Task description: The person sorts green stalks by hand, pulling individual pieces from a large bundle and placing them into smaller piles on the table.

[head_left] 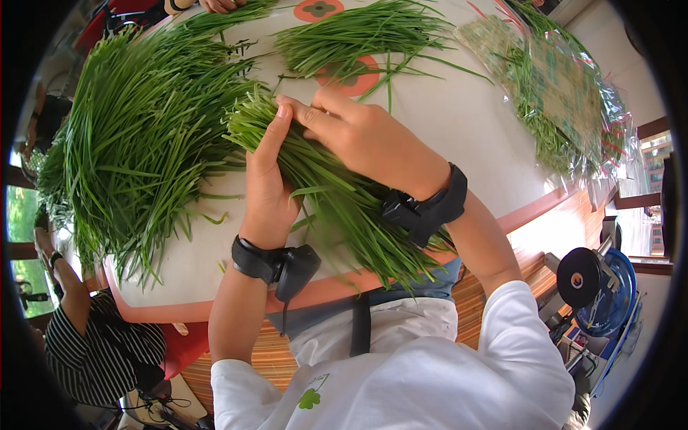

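Green-stalk bundle (344,197) held in left hand (271,179) and right hand (365,140), larger heap (143,136) left, smaller pile (358,32) beyond, plastic bag (570,93) right

A white table cover (476,140) with a pink border (534,213) extends beneath the grip. One printed orange flower (351,82) is located just beyond the grip. A person in striped clothing (100,351) is positioned left and nearside of the grip; a black disc (577,278) and blue disc (620,294), right and nearside.
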A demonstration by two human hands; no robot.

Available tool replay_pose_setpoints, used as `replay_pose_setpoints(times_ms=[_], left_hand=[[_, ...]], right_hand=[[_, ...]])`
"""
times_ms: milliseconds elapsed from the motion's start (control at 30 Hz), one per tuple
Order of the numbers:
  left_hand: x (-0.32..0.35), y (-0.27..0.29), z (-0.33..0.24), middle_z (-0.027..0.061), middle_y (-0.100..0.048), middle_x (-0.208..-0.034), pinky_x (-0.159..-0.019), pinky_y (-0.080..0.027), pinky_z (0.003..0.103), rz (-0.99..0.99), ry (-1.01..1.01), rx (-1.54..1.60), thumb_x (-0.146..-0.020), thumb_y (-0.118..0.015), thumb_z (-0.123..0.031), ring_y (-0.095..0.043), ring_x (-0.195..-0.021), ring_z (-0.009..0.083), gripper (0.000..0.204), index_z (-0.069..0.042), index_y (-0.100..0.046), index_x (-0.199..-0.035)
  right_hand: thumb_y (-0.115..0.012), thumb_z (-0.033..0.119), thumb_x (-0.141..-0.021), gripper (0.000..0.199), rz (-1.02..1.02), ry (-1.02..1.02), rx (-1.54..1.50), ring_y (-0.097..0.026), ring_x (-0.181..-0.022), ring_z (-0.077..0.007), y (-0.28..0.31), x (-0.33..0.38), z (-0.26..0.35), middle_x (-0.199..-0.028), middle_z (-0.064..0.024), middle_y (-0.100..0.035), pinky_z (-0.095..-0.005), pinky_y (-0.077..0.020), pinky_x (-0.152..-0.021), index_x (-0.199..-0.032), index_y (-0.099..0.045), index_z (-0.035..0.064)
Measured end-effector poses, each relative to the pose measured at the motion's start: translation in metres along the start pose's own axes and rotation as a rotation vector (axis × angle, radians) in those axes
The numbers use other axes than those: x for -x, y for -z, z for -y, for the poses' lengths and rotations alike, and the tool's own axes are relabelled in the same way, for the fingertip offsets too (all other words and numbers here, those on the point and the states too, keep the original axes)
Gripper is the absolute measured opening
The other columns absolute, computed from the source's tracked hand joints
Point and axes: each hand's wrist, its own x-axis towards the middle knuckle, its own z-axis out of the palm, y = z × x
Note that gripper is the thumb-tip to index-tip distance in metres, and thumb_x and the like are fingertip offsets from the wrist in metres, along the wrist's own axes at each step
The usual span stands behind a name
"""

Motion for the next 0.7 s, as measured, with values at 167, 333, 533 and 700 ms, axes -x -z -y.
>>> replay_pose_setpoints(times_ms=[167, 333, 533, 700], left_hand=[[0.001, 0.003, -0.001, 0.0079, -0.065, -0.098, -0.074, -0.053, 0.031, -0.079, -0.035, 0.094, -0.093, -0.058, -0.026, -0.063, -0.087, 0.0168, 0.021, -0.007, -0.061, -0.101], [-0.001, -0.005, 0.0, 0.008, -0.063, -0.096, -0.072, -0.051, 0.033, -0.16, -0.094, 0.152, -0.092, -0.059, -0.024, -0.061, -0.083, 0.0159, 0.017, -0.007, -0.059, -0.09], [-0.008, 0.015, 0.004, 0.0067, -0.062, -0.084, -0.068, -0.051, 0.031, -0.14, -0.063, 0.121, -0.09, -0.063, -0.02, -0.06, -0.076, 0.0162, 0.014, -0.006, -0.059, -0.088], [-0.006, 0.009, 0.004, 0.0059, -0.061, -0.082, -0.064, -0.051, 0.03, -0.182, -0.092, -0.008, -0.089, -0.066, -0.018, -0.059, -0.072, 0.0155, 0.014, -0.006, -0.059, -0.089]], right_hand=[[-0.061, 0.014, -0.087, 0.034, 0.073, -0.066, -0.179, -0.06, -0.076, -0.0248, 0.024, -0.003, -0.02, -0.088, -0.0086, -0.059, -0.032, -0.0497, -0.065, -0.121, -0.061, 0.0087], [-0.065, 0.01, -0.083, 0.031, 0.208, -0.312, 0.111, -0.062, -0.086, -0.0264, 0.042, 0.013, -0.062, -0.102, -0.0088, -0.064, -0.0357, -0.0493, -0.074, -0.113, -0.065, 0.0097], [-0.067, 0.011, -0.081, 0.015, 0.293, -0.302, 0.022, -0.059, -0.089, -0.0274, 0.032, 0.019, -0.078, -0.097, -0.0068, -0.062, -0.0374, -0.0473, -0.076, -0.093, -0.062, 0.0044], [-0.063, 0.009, -0.085, 0.013, 0.124, -0.101, 0.284, -0.06, -0.081, -0.0265, 0.02, 0.019, -0.07, -0.092, -0.0078, -0.062, -0.0368, -0.0469, -0.071, -0.092, -0.054, 0.0025]])
